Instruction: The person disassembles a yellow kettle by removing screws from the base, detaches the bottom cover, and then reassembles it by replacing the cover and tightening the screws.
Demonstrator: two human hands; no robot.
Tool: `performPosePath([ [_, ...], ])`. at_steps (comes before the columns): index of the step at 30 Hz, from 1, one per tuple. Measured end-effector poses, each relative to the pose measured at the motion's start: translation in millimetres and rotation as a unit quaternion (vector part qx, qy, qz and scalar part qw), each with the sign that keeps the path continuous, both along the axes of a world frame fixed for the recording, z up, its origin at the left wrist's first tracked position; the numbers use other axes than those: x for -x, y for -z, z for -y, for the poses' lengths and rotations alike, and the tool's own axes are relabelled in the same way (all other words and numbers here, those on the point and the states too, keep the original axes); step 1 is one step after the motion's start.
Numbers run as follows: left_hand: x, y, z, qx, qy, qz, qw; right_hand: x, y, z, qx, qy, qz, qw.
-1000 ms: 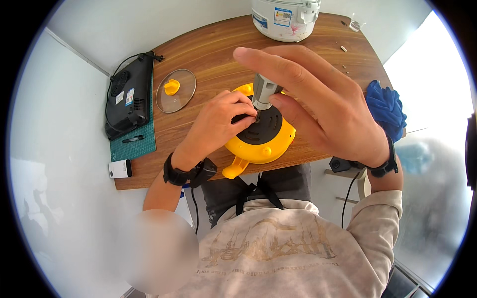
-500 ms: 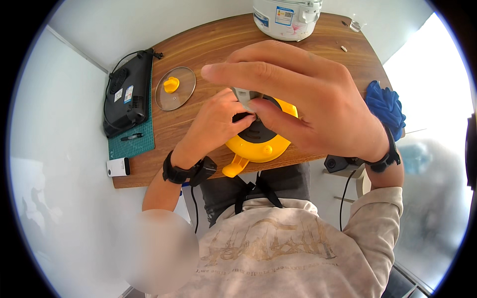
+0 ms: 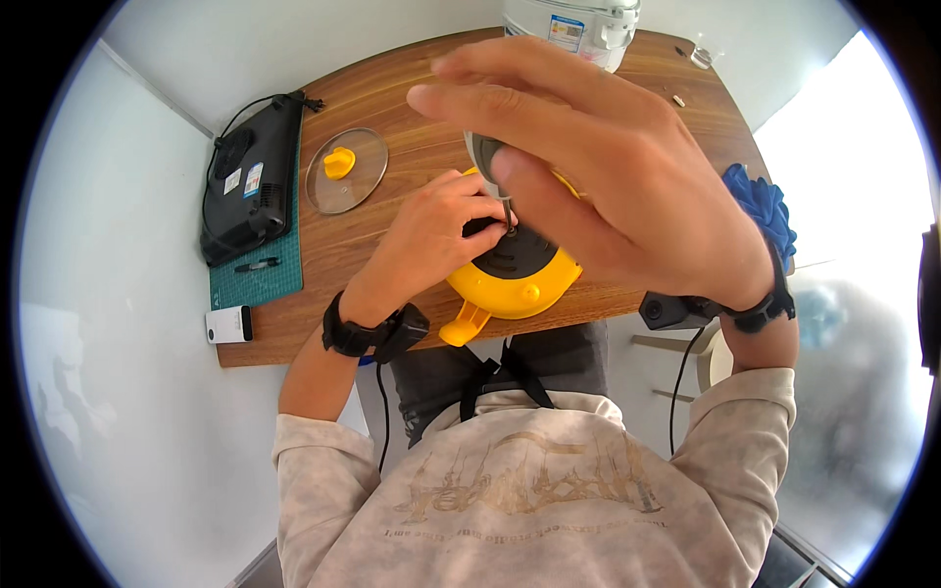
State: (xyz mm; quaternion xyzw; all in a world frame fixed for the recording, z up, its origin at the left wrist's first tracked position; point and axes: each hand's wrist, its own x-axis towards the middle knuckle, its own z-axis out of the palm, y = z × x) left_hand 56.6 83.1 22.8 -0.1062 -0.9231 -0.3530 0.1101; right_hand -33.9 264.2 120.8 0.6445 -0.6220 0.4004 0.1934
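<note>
A round yellow appliance (image 3: 500, 299) with a dark slotted base facing up and a yellow handle (image 3: 465, 324) rests near the table's front edge. My right hand (image 3: 627, 176) is closed around a grey-white screwdriver (image 3: 481, 157), thumb on its body, other fingers stretched beyond. Its thin metal shaft points down at the middle of the dark base. My left hand (image 3: 421, 235) reaches in from the left, thumb and forefinger closed beside the shaft's lower end. Whatever lies between those fingertips is too small to make out. The right hand hides part of the appliance's far side.
To the left are a glass lid (image 3: 368, 186) with yellow knob, a black appliance (image 3: 247, 191) with cord, a green cutting mat (image 3: 279, 281), a marker (image 3: 257, 266) and a white box (image 3: 227, 324). A white rice cooker (image 3: 578, 27) stands behind, a blue cloth (image 3: 761, 209) right.
My right hand has shifted slightly, and the screwdriver stands more upright with its shaft now visible. My left hand has barely moved.
</note>
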Motion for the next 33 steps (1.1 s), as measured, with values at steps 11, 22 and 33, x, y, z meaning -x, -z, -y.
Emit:
performPosePath([
  [11,-5,0,2,0.049,-0.003,0.017,0.999,-1,-12,-7,-0.057,0.038,-0.041,0.997],
  [22,-7,-20,-2,-0.074,-0.011,0.106,0.992,0,-7,-2,-0.033,0.081,-0.06,0.994],
  [33,-8,-13,0,-0.069,-0.025,0.077,0.994,0,-13,-2,-0.053,0.014,-0.065,0.996],
])
